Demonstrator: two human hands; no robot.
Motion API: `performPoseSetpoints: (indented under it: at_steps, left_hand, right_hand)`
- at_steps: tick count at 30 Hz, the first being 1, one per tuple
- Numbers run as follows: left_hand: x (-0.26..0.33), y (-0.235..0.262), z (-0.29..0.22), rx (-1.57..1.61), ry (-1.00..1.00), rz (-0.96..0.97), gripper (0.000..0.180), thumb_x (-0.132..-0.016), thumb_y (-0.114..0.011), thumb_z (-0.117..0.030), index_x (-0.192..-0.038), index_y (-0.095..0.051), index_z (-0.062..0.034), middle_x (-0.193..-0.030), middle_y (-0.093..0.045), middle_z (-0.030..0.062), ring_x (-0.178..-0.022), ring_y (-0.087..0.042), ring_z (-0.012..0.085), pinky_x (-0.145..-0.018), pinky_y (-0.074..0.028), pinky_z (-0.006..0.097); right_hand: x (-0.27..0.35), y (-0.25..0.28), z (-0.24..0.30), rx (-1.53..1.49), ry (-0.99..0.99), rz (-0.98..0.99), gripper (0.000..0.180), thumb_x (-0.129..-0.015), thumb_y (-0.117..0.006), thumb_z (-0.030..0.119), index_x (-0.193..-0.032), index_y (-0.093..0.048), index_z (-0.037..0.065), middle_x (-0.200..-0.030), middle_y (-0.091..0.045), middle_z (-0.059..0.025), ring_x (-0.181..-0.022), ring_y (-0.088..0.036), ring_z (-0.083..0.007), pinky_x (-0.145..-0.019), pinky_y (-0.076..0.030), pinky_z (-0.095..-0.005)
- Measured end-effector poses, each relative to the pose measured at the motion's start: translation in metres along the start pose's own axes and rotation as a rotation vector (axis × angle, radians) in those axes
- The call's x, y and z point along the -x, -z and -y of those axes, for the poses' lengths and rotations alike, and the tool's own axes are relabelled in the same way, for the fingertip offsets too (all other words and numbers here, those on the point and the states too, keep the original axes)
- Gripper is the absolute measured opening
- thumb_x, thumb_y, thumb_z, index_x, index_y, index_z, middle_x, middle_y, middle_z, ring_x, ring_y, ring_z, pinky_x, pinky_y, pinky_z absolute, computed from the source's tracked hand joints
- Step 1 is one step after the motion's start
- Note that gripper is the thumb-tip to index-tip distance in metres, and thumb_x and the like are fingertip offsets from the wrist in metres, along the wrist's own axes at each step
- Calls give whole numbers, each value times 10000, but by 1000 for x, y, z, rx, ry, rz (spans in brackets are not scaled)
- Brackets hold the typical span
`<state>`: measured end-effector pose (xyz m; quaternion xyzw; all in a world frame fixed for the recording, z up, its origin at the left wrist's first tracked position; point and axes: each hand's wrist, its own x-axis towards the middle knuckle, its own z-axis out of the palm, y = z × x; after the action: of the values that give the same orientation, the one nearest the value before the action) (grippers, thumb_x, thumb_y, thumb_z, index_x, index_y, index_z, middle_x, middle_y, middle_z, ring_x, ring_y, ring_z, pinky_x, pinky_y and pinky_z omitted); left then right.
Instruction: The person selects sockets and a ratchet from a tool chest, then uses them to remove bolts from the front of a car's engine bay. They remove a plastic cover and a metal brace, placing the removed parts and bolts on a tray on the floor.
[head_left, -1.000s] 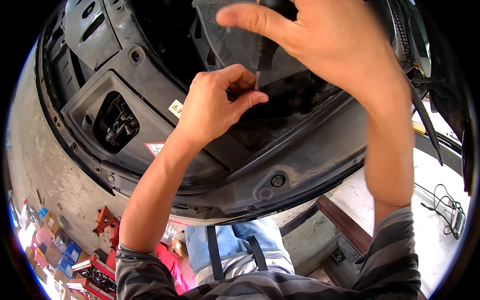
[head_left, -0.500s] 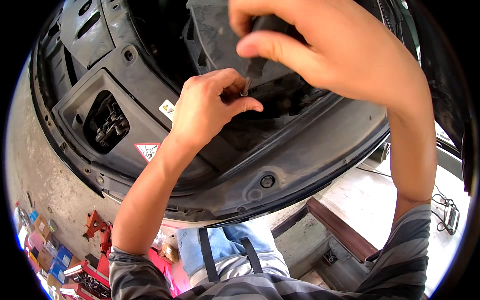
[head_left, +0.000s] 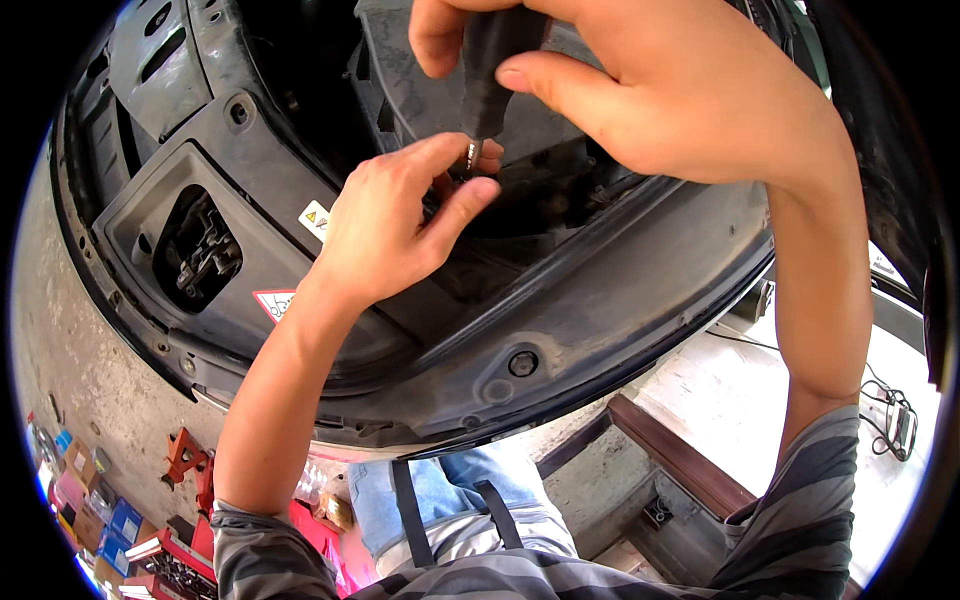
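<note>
Room is tight: the black plastic panel [head_left: 600, 300] curves close below both hands. Right hand [head_left: 640, 90] grips a dark-handled screwdriver [head_left: 490, 70] upright, its tip down at the left hand [head_left: 400, 225], whose curled fingers pinch around it (what they hold is hidden).

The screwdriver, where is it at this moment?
Head view, top centre: the screwdriver is upright in the right hand, its tip by the left hand fingers, above the black panel.
</note>
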<state>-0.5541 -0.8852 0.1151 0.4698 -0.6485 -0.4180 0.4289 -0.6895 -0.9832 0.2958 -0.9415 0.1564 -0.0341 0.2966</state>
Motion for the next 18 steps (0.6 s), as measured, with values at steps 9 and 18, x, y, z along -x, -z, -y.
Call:
performPoseSetpoints:
  at_steps: [9,18]
  left_hand:
    - [-2,-5,0,37,85,-60,289,-777,-828,-180,-826,-616,10,-664,-631,17,-566,-526,63,-544,-443,213]
    - [-1,-4,2,112,122,-82,257,-794,-816,-156,-788,-623,13,-644,-609,-16,-595,-488,26,-528,-393,183]
  right_hand:
    - [6,-9,-10,70,27,-89,227,-839,-632,120,-947,-575,-71,-879,-631,-209,-818,-628,-324,-738,-500,-391]
    - [-6,-13,10,-17,-270,-179,286,-836,-651,174,-1017,-568,-31,-726,-604,-166,-674,-604,-263,-682,-488,-359]
